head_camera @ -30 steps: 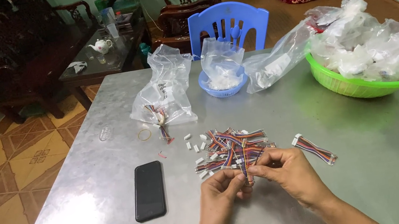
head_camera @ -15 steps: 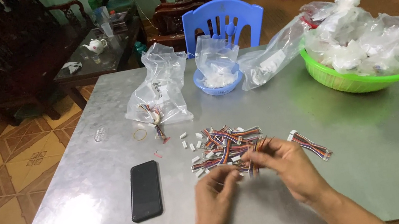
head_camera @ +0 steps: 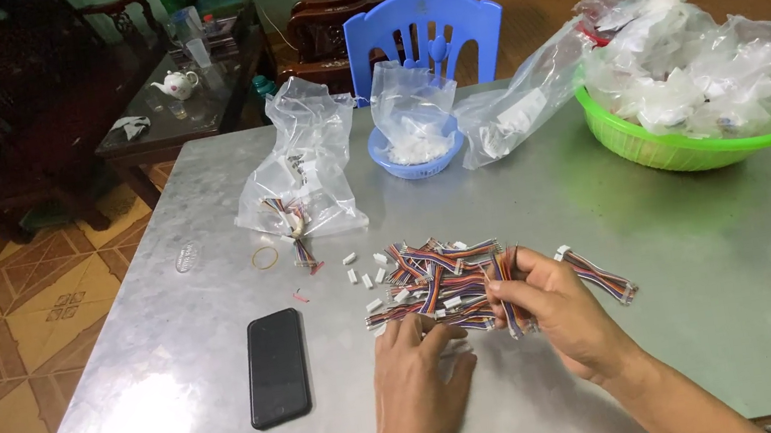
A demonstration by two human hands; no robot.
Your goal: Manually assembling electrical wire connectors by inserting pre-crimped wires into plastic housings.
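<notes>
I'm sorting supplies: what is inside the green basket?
The green basket is heaped with clear plastic bags that rise above its rim. What the bags hold is too blurred to tell, and anything beneath them is covered.

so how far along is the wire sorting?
Done: the green basket is heaped with filled clear bags. In hand: the right hand pinches a few multicoloured wire leads; the left hand rests beside the loose pile. Left: that pile, scattered white connectors, and a part-full bag.
</notes>
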